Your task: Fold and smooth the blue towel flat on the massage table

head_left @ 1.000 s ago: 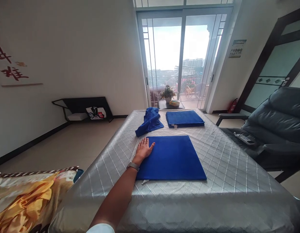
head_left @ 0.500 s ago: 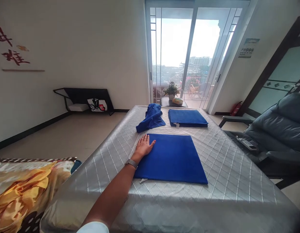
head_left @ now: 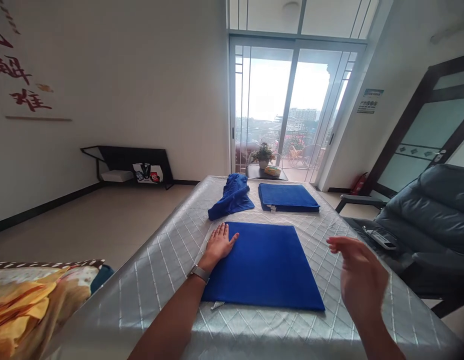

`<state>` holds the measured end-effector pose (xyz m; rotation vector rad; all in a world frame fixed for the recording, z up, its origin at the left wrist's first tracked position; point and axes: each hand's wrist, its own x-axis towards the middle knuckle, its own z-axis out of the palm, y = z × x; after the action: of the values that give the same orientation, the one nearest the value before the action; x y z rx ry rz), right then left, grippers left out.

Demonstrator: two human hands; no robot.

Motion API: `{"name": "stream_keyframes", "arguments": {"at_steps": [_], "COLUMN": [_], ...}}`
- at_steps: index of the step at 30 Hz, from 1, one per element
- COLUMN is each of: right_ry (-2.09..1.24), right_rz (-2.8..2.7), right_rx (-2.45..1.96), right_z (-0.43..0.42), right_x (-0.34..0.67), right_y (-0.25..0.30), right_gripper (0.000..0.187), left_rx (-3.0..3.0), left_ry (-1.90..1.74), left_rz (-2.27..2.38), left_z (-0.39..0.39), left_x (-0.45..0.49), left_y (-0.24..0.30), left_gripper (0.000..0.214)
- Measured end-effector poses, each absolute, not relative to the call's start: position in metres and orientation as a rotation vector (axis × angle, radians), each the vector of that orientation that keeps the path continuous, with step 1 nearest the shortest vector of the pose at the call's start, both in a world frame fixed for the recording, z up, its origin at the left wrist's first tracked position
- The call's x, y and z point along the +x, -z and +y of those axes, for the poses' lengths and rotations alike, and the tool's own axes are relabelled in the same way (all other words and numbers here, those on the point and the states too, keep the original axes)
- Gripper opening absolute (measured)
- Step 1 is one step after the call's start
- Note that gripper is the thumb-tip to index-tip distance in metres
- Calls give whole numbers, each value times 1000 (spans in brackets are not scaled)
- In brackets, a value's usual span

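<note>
A folded blue cloth [head_left: 267,265] lies flat on the quilted silver cover [head_left: 160,280], with a small white tag at its near left edge. On its upper left corner my left hand [head_left: 219,244] rests palm down, fingers stretched out and thumb spread. My right hand [head_left: 363,280] is raised to the right of the cloth, apart from it. Its fingers are bent loosely to the left and slightly blurred, and nothing shows in them. Farther back are a crumpled blue cloth [head_left: 232,196] and a stack of folded blue cloths [head_left: 288,197] with a white tag.
A dark padded armchair [head_left: 434,215] stands to the right, a white power strip [head_left: 380,237] on its seat. Yellow fabric [head_left: 22,310] lies at the lower left. Beyond the covered surface, a small table holds a potted plant [head_left: 264,154] before sliding glass doors.
My right hand has come into view on the right, raised in the air. My left hand stays on the folded cloth's corner. The view has tilted up a little.
</note>
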<state>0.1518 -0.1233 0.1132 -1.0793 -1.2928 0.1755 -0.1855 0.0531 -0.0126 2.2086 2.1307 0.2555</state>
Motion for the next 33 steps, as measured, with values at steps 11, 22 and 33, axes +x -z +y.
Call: {"name": "stream_keyframes", "arguments": {"at_steps": [11, 22, 33], "right_ry": [-197, -190, -275], "right_rz": [-2061, -2190, -2136], "right_rx": [-1863, -2083, -2003], "right_z": [42, 54, 47], "right_x": [132, 136, 136], "right_y": [-36, -5, -11], "right_gripper": [59, 69, 67], "left_rx": [2229, 2269, 2625], "left_ry": [-172, -50, -327], "left_rz": [2154, 2185, 1673], "left_z": [49, 47, 25], "left_x": [-185, -189, -117], "left_y": [8, 4, -15], "left_gripper": [88, 82, 70]}}
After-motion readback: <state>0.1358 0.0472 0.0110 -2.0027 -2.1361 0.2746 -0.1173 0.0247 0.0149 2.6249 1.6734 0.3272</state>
